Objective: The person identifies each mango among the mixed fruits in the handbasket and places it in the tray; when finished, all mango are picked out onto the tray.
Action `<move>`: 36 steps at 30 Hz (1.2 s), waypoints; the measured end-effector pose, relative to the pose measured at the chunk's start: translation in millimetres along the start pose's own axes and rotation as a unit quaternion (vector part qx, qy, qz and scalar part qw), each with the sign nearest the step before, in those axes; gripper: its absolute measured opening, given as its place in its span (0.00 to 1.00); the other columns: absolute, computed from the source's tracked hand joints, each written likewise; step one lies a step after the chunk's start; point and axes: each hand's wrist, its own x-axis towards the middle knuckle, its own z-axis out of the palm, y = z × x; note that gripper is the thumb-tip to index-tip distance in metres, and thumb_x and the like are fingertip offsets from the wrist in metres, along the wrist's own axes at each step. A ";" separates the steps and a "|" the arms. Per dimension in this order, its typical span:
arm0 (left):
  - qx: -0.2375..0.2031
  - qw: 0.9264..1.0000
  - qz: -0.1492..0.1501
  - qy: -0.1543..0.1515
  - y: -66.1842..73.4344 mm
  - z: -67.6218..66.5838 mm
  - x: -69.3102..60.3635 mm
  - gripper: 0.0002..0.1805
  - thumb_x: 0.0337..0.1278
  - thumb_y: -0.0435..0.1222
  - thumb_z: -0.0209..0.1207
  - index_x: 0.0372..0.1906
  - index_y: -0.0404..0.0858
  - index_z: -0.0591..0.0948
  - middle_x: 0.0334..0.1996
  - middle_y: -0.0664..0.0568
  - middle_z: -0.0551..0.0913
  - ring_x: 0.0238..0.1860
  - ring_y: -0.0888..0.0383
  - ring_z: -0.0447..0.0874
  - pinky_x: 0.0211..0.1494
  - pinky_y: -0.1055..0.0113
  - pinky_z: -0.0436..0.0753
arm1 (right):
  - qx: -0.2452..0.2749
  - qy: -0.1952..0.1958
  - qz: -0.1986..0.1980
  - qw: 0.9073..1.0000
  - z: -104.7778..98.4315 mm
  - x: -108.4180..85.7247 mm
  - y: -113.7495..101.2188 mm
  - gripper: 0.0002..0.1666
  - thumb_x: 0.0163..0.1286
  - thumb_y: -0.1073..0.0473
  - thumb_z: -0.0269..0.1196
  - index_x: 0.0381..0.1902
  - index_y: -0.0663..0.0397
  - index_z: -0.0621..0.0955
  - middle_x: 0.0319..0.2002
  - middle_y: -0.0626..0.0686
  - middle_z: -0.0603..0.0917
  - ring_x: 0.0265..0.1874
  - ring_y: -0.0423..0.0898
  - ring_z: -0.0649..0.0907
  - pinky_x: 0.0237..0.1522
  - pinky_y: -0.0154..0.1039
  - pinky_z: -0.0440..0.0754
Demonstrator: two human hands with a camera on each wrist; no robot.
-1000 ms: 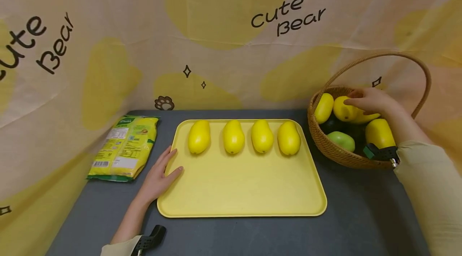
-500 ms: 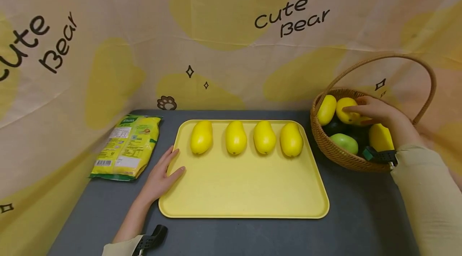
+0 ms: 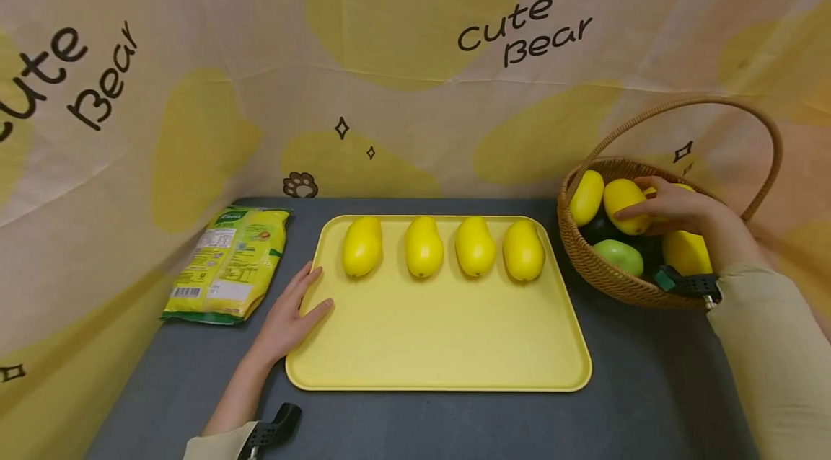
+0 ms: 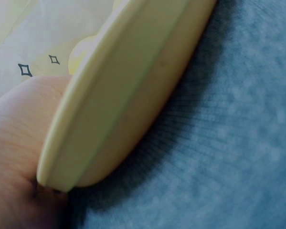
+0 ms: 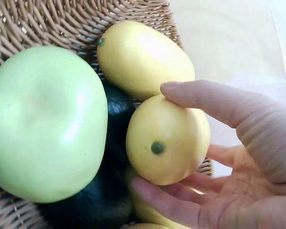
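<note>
My left hand [image 3: 284,324] rests on the left rim of a yellow tray [image 3: 441,337], fingers extended and thumb over the inside; the left wrist view shows the hand [image 4: 21,138] against the tray's edge [image 4: 114,95]. Several yellow mangoes [image 3: 424,247] stand in a row along the tray's far side. Inside the wicker basket [image 3: 607,283], my right hand [image 3: 682,208] grips a yellow mango [image 3: 625,206]. In the right wrist view, the thumb of that hand [image 5: 248,152] lies on one side of the mango [image 5: 166,140] and fingers on the other, partly hidden.
The basket also holds a green fruit [image 3: 619,257], dark green fruits and more yellow ones; its tall handle [image 3: 714,99] arches above. A yellow-green packet [image 3: 230,265] lies left of the tray. Patterned cloth [image 3: 389,27] hangs behind the grey table [image 3: 415,424].
My right hand has closed around the yellow mango in the basket, which now sits slightly lower and tilted. The left hand has stayed on the tray's rim.
</note>
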 end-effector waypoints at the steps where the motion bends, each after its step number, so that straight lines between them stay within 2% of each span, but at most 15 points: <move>1: 0.000 1.000 0.000 -0.001 0.2 0.1 0.0 0.36 0.67 0.42 0.59 0.73 0.32 0.61 0.75 0.37 0.50 0.73 0.36 0.49 0.68 0.37 0.56 | -0.005 0.000 -0.001 1.000 0.2 -0.9 0.2 0.62 0.70 0.49 0.61 0.72 0.72 0.29 0.67 0.82 0.40 0.62 0.72 0.63 0.49 0.51 0.82; 9: -0.001 1.000 -0.006 -0.001 1.1 0.7 -0.3 0.36 0.67 0.43 0.59 0.73 0.33 0.61 0.75 0.38 0.50 0.73 0.36 0.49 0.69 0.37 0.55 | -0.040 0.000 0.000 0.999 1.0 -9.1 -2.5 0.61 0.71 0.44 0.59 0.72 0.75 0.33 0.67 0.82 0.45 0.61 0.71 0.65 0.48 0.49 0.82; 15: 0.002 1.000 -0.004 -0.001 -2.1 1.2 1.1 0.36 0.67 0.44 0.59 0.73 0.34 0.61 0.76 0.38 0.50 0.74 0.37 0.49 0.69 0.37 0.54 | -0.060 0.017 -0.013 0.998 0.8 -19.3 -9.6 0.60 0.71 0.43 0.57 0.72 0.76 0.33 0.66 0.83 0.46 0.60 0.72 0.66 0.46 0.50 0.82; 22: 0.005 1.000 -0.001 -0.001 -3.0 0.7 1.2 0.36 0.67 0.43 0.59 0.73 0.33 0.62 0.75 0.38 0.51 0.73 0.36 0.50 0.69 0.37 0.55 | -0.064 0.056 -0.040 0.996 12.8 -38.0 -18.2 0.57 0.73 0.42 0.56 0.74 0.72 0.36 0.68 0.81 0.49 0.61 0.72 0.67 0.50 0.55 0.80; 27: 0.006 1.000 -0.002 -0.003 -2.5 -0.2 0.4 0.36 0.67 0.43 0.59 0.73 0.33 0.61 0.75 0.37 0.50 0.73 0.36 0.50 0.69 0.37 0.55 | -0.070 0.114 -0.043 0.990 36.4 -60.1 -20.6 0.59 0.72 0.37 0.55 0.76 0.65 0.36 0.69 0.80 0.48 0.63 0.75 0.63 0.56 0.66 0.69; 30: 0.006 1.000 -0.008 -0.004 -1.9 -1.0 -0.4 0.36 0.67 0.44 0.59 0.74 0.34 0.61 0.76 0.38 0.50 0.73 0.36 0.49 0.68 0.36 0.54 | -0.082 0.174 -0.056 0.980 57.3 -71.5 -23.1 0.61 0.68 0.36 0.58 0.77 0.60 0.37 0.69 0.78 0.52 0.63 0.76 0.62 0.51 0.70 0.68; 32: 0.005 1.000 -0.011 -0.005 -1.6 -1.4 -0.6 0.37 0.67 0.45 0.58 0.74 0.34 0.61 0.76 0.38 0.50 0.73 0.36 0.49 0.68 0.36 0.54 | -0.090 0.225 -0.081 0.967 72.4 -78.9 -25.9 0.61 0.66 0.37 0.62 0.78 0.58 0.40 0.69 0.76 0.56 0.60 0.75 0.66 0.46 0.66 0.73; 34: 0.004 1.000 -0.013 -0.006 -1.5 -1.4 -0.6 0.37 0.67 0.45 0.58 0.74 0.35 0.61 0.76 0.39 0.50 0.73 0.36 0.49 0.69 0.36 0.54 | -0.094 0.276 -0.114 0.950 87.1 -85.0 -28.8 0.61 0.64 0.41 0.66 0.78 0.57 0.44 0.69 0.74 0.59 0.57 0.73 0.70 0.42 0.50 0.80; 36: 0.005 1.000 -0.013 -0.006 -1.8 -1.1 -0.6 0.37 0.67 0.46 0.58 0.74 0.35 0.61 0.76 0.39 0.50 0.73 0.36 0.49 0.69 0.36 0.54 | -0.094 0.312 -0.152 0.933 100.7 -89.6 -33.0 0.60 0.61 0.46 0.70 0.78 0.58 0.47 0.69 0.72 0.61 0.54 0.72 0.73 0.39 0.30 0.78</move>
